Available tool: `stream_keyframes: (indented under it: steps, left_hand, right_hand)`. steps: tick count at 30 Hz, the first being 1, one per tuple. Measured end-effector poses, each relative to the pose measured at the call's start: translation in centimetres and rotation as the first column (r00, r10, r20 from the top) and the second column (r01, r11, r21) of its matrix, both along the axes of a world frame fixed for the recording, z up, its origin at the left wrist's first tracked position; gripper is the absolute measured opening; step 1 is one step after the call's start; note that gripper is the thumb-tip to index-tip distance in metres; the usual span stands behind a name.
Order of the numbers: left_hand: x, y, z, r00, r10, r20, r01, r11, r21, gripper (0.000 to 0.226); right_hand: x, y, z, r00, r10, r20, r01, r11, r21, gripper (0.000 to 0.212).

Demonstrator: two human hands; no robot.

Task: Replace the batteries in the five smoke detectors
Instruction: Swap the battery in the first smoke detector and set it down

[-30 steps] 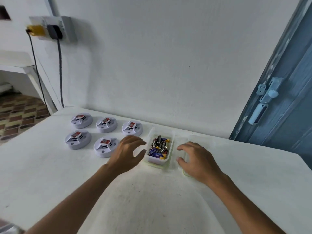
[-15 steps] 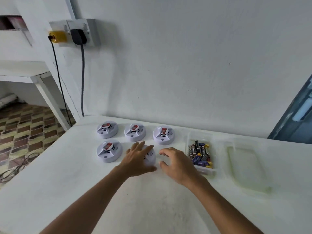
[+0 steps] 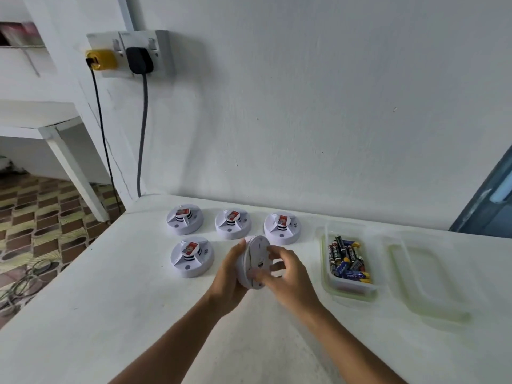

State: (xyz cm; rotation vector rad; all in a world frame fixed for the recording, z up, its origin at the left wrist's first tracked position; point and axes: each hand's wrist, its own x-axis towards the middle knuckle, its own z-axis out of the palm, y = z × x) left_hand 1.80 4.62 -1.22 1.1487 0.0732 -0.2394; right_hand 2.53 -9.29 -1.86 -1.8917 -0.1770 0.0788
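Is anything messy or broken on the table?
Nothing looks broken or spilled. One smoke detector is tipped on its edge, but only because the left hand and right hand hold it up.

My white desk [image 3: 110, 314] carried four smoke detectors [image 3: 191, 256] in two rows near the wall. Right of them stood a clear tub of batteries [image 3: 347, 263], and its lid [image 3: 426, 278] lay flat just beside that.
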Motion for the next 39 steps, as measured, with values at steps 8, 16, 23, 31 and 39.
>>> stream_keyframes:
  steps: [8, 16, 23, 31, 39]
  left_hand:
    - [-0.9, 0.4, -0.3, 0.997, 0.053, -0.047, -0.06, 0.985, -0.164, 0.056]
    - [-1.3, 0.6, 0.6, 0.999, -0.001, -0.035, -0.003, 0.991, -0.135, 0.054]
    - [-0.4, 4.1, 1.6, 0.928, 0.356, -0.113, -0.37, 0.914, -0.164, 0.044]
    - [-0.3, 4.8, 2.7, 0.886, 0.452, -0.1, -0.463, 0.863, -0.202, 0.039]
    - [0.5, -4.3, 4.6, 0.933, 0.358, -0.022, -0.341, 0.866, -0.366, 0.045]
  right_hand:
    - [0.6, 0.6, 1.1, 1.0, 0.011, -0.022, -0.012, 0.999, -0.035, 0.061]
    - [1.2, 0.6, 2.0, 0.987, 0.159, -0.02, -0.16, 0.986, -0.053, 0.057]
    - [3.2, 1.6, 0.1, 0.957, -0.015, -0.29, 0.092, 0.962, 0.256, 0.038]
    - [4.6, 2.6, -1.3, 0.976, 0.218, -0.002, -0.17, 0.754, -0.635, 0.046]
    - [2.0, -4.3, 4.5, 0.973, 0.127, 0.192, -0.118, 0.991, -0.06, 0.014]
